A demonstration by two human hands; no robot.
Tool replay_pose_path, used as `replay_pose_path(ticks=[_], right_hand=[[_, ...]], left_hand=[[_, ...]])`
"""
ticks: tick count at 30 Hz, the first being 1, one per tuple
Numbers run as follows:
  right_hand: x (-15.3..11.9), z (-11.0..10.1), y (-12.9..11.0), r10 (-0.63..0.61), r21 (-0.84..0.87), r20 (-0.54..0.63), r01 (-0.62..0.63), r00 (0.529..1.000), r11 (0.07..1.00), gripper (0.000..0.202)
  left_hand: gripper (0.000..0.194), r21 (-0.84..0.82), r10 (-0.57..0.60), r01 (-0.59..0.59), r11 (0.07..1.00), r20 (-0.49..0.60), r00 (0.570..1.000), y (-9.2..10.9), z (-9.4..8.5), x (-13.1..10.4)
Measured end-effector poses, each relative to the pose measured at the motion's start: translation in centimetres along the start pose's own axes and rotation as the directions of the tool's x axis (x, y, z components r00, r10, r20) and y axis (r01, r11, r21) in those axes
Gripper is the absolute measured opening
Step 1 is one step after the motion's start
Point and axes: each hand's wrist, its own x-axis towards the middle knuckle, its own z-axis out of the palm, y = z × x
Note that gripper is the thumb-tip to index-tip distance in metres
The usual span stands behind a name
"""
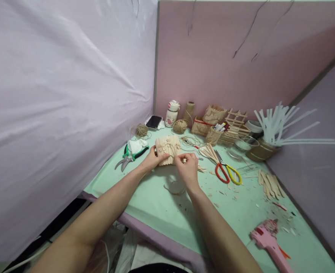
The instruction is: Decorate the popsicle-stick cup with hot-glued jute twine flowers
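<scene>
My left hand grips the left side of a pale wooden craft-stick piece, with the thumb on its front. Twine and small wooden bits lie across the front of this piece. At its lower right edge, my right hand is closed in a pinch on thin twine, whose loose end curls below the hands. The fingertips partly hide the pinched part. Left of my left hand lie green-handled pruning shears with a crumpled white tissue on them.
Scissors and craft sticks lie to the right. A pink glue gun rests at the front right among wood scraps. Along the back stand a bottle, twine balls, wooden holders and a can of white glue sticks.
</scene>
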Motion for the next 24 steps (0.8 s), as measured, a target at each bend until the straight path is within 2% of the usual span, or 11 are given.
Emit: replay_pose_path(ticks=[11, 19, 24], right_hand=[[-0.36, 0.1, -0.06, 0.003, 0.062, 0.044, -0.006, 0.999, 0.998, 0.01], [-0.58, 0.36, 0.25, 0.008, 0.076, 0.025, -0.01, 1.0, 0.997, 0.01], [-0.73, 0.13, 0.49, -0.018, 0.093, 0.029, 0.015, 0.999, 0.996, 0.013]], left_hand=[[0.094, 0.033, 0.085, -0.086, 0.996, 0.011, 0.996, -0.36, 0.1, -0.18], [0.094, 0.035, 0.081, -0.082, 0.996, 0.026, 0.996, -0.36, 0.13, -0.36], [0.083, 0.007, 0.08, -0.08, 0.997, -0.02, 0.997, -0.03, 0.4, -0.53]])
